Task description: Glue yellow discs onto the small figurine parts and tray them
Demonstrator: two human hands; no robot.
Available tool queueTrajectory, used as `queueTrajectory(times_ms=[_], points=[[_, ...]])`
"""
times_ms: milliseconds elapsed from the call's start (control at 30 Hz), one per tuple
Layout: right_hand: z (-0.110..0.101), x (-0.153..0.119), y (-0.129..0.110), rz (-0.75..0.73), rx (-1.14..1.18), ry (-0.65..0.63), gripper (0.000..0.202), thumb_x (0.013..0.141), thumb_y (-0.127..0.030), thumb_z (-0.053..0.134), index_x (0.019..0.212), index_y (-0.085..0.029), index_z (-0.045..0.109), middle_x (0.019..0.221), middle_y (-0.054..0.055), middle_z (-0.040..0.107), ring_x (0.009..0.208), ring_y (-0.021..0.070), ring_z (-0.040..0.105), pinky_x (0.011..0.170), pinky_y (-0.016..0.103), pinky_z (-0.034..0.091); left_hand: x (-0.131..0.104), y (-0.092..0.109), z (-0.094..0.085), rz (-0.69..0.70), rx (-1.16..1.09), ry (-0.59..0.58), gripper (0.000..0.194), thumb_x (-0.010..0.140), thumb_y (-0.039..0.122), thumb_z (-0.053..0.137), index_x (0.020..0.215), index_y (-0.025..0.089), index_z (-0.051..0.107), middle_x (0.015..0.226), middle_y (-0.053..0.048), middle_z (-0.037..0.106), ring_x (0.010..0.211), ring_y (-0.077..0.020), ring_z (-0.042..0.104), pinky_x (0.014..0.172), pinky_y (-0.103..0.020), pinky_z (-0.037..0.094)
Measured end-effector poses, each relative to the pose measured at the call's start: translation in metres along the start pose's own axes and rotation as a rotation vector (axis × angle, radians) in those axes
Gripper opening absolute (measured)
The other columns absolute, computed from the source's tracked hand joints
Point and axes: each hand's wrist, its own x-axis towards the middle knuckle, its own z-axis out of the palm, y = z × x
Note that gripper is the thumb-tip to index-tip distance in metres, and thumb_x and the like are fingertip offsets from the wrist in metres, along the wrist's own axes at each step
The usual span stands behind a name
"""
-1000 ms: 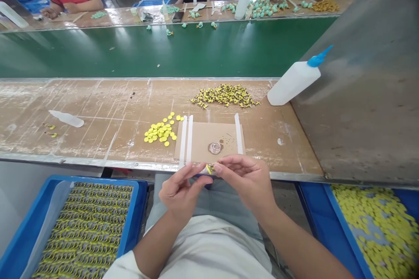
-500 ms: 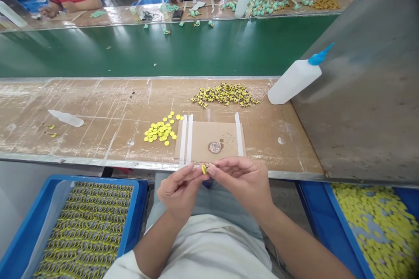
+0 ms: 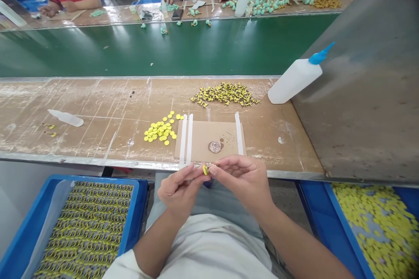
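Note:
Just in front of the table's near edge, my left hand pinches a small yellow disc between thumb and fingertips. My right hand meets it from the other side, its thumb and fingers closed on a small dark-and-yellow piece that touches or nearly touches the disc; the fingertips hide most of it. Beyond the hands lies a cardboard sheet with white tape strips, holding a small round clear dish. Loose yellow discs lie left of the sheet, and a heap of dark-and-yellow pieces behind it.
A white bottle with a blue nozzle leans against the metal panel at right. Blue trays flank my lap, filled with rows of pieces and loose discs. Across the green conveyor, several people sit working.
My hands stay almost in place, still holding the disc and the small piece together. Small turquoise items on the conveyor have shifted slightly left. Across the belt, co-workers' hands have moved.

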Motion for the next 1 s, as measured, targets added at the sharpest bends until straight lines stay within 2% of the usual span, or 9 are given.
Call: queueTrajectory(times_ms=[300, 500, 600, 767, 867, 1000], points=[[-0.001, -0.001, 0.0, -0.001, 0.039, -0.056, 0.023, 0.068, -0.032, 0.091, 0.073, -0.016, 0.075, 0.072, 0.009, 0.073, 0.06, 0.0196, 0.071, 0.056, 0.022, 0.061, 0.008, 0.012, -0.002, 0.052, -0.046, -0.106, 0.047, 0.072, 0.013, 0.086, 0.115, 0.027, 0.072, 0.085, 0.0, 0.079, 0.07, -0.0225, 0.076, 0.07, -0.032, 0.067], [-0.002, 0.001, 0.003, 0.044, 0.066, -0.029, 0.027, 0.066, -0.034, 0.092, 0.075, -0.016, 0.075, 0.069, 0.008, 0.072, 0.059, 0.0179, 0.07, 0.056, 0.02, 0.06, 0.008, 0.008, -0.003, 0.074, 0.008, -0.095, 0.048, 0.07, 0.014, 0.087, 0.114, 0.026, 0.072, 0.087, 0.0, 0.079, 0.072, -0.0225, 0.077, 0.07, -0.032, 0.067], [-0.003, 0.001, 0.007, 0.087, 0.062, -0.014, 0.03, 0.067, -0.036, 0.092, 0.078, -0.015, 0.075, 0.068, 0.008, 0.072, 0.059, 0.0186, 0.07, 0.055, 0.021, 0.06, 0.006, 0.008, -0.002, 0.041, -0.022, -0.098, 0.052, 0.072, 0.012, 0.086, 0.119, 0.026, 0.069, 0.092, -0.001, 0.079, 0.074, -0.0212, 0.077, 0.072, -0.032, 0.067], [-0.002, 0.0, 0.007, 0.095, 0.09, -0.008, 0.03, 0.067, -0.036, 0.093, 0.079, -0.015, 0.075, 0.068, 0.008, 0.071, 0.059, 0.0175, 0.069, 0.057, 0.02, 0.059, 0.004, 0.011, 0.001, -0.087, -0.025, -0.045, 0.049, 0.069, 0.019, 0.089, 0.115, 0.025, 0.071, 0.091, -0.003, 0.079, 0.075, -0.0228, 0.077, 0.071, -0.033, 0.067], [0.0, 0.0, 0.003, 0.076, 0.109, -0.015, 0.028, 0.066, -0.033, 0.093, 0.078, -0.015, 0.075, 0.068, 0.007, 0.071, 0.058, 0.0153, 0.068, 0.057, 0.018, 0.058, 0.005, 0.013, 0.003, -0.139, -0.067, -0.051, 0.049, 0.07, 0.015, 0.087, 0.115, 0.025, 0.072, 0.091, -0.003, 0.079, 0.077, -0.0219, 0.077, 0.07, -0.03, 0.067], [0.002, 0.002, 0.0, 0.085, 0.111, -0.009, 0.03, 0.063, -0.031, 0.095, 0.078, -0.015, 0.075, 0.068, 0.007, 0.071, 0.057, 0.0167, 0.068, 0.055, 0.019, 0.059, 0.006, 0.015, 0.006, -0.192, -0.135, -0.045, 0.046, 0.07, 0.013, 0.086, 0.113, 0.026, 0.073, 0.089, -0.002, 0.079, 0.075, -0.0199, 0.077, 0.069, -0.027, 0.066]])
